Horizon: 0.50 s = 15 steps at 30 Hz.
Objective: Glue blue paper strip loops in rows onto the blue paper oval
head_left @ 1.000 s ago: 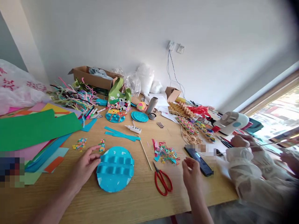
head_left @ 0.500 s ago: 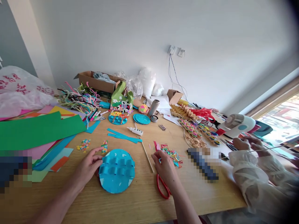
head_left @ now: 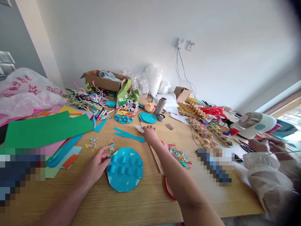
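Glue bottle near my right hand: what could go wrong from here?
The right hand touches only one end of the glue bottle; it may roll. The forearm lies over the wooden stick, paper scraps and red scissors; pulling back could sweep them.

The blue paper disc (head_left: 124,181) lies flat on the tabletop, close to the near edge and about midway along it. It's round turquoise card with a few pale patches at the rim, and two rows of darker blue strips loop up in little arches across its far half. The left hand (head_left: 97,163) has its fingertips right at the disc's left edge. Further back, toward the middle of the tabletop, a small white glue bottle (head_left: 138,128) lies on its side. Its tip points left and its other end is hidden under the right hand (head_left: 150,135).
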Motion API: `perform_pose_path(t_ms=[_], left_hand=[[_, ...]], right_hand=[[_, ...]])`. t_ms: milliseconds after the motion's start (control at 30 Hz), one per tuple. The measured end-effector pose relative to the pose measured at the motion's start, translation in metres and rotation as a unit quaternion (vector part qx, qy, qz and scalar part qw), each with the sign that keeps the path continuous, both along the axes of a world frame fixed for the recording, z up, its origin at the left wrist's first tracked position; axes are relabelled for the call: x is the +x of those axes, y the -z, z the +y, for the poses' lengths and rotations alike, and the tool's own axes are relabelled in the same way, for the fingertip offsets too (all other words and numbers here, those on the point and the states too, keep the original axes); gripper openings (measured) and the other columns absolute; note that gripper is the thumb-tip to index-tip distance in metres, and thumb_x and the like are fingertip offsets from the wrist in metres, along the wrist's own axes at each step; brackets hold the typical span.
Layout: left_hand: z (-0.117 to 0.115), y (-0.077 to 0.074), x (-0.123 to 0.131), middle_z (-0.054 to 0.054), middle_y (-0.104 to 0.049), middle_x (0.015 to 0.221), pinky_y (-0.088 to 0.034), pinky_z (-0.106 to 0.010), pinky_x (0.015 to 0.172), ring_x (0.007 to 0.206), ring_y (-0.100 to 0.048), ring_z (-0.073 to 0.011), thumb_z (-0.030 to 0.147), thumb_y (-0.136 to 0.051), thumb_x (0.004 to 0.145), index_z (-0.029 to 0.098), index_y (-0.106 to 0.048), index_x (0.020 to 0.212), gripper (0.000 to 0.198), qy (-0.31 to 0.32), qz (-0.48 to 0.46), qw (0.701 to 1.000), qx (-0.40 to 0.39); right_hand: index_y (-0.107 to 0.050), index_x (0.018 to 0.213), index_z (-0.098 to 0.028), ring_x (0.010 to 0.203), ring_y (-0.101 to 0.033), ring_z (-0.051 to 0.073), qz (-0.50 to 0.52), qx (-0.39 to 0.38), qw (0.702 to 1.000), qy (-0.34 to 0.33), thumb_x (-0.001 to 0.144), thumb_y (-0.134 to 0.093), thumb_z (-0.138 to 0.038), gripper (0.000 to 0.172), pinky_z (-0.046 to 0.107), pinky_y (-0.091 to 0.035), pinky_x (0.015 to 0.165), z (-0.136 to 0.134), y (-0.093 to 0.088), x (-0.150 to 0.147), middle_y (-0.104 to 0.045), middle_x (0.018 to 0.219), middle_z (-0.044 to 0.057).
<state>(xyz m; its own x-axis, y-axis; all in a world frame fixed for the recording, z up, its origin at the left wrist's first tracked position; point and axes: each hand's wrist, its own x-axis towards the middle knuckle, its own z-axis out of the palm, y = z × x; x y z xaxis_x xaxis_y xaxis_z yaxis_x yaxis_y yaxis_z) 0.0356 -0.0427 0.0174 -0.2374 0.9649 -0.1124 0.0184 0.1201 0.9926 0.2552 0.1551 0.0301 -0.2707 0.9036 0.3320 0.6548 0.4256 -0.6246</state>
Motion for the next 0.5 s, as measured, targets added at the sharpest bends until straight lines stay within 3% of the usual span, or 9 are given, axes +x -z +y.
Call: perform_pose_path(t_ms=[167,300,400,500], left_hand=[[-0.001,0.0,0.001,-0.002,-0.07,0.077,-0.047,-0.031,0.062,0.074,-0.067,-0.0225,0.039,-0.065,0.063,0.02,-0.056,0.117,0.058,-0.001,-0.005,1.0,-0.01],[-0.003,-0.002,0.003,-0.005,-0.072,0.084,-0.05,-0.033,0.066,0.081,-0.068,-0.0257,0.041,-0.067,0.063,0.019,-0.056,0.118,0.061,-0.002,-0.02,1.0,-0.011],[-0.005,-0.005,0.005,-0.006,-0.072,0.086,-0.051,-0.034,0.069,0.085,-0.068,-0.0263,0.041,-0.068,0.063,0.019,-0.057,0.118,0.06,-0.007,-0.026,1.0,-0.009],[-0.006,-0.008,0.007,-0.005,-0.071,0.085,-0.049,-0.032,0.065,0.08,-0.067,-0.0244,0.04,-0.068,0.064,0.018,-0.056,0.119,0.061,-0.012,-0.023,1.0,-0.012]], right_hand=[[-0.066,0.108,-0.016,0.104,-0.061,0.023,0.08,-0.036,0.996,0.019,0.086,-0.068,-0.027,0.025,0.042,-0.049,0.093,-0.01,-0.013,0.011,-0.064,0.114,0.008],[-0.066,0.109,-0.019,0.078,-0.064,0.017,0.184,-0.103,0.978,0.001,0.083,-0.061,-0.037,0.031,0.033,-0.054,0.073,-0.037,-0.031,0.029,-0.069,0.094,0.004],[-0.068,0.097,-0.021,0.068,-0.061,0.013,0.449,-0.243,0.859,-0.034,0.07,-0.073,-0.036,0.032,0.027,-0.052,0.061,-0.067,-0.038,0.038,-0.07,0.092,0.002],[-0.068,0.087,-0.021,0.06,-0.055,0.01,0.553,-0.282,0.783,-0.038,0.066,-0.073,-0.031,0.024,0.022,-0.046,0.051,-0.092,-0.037,0.038,-0.066,0.08,0.0]])
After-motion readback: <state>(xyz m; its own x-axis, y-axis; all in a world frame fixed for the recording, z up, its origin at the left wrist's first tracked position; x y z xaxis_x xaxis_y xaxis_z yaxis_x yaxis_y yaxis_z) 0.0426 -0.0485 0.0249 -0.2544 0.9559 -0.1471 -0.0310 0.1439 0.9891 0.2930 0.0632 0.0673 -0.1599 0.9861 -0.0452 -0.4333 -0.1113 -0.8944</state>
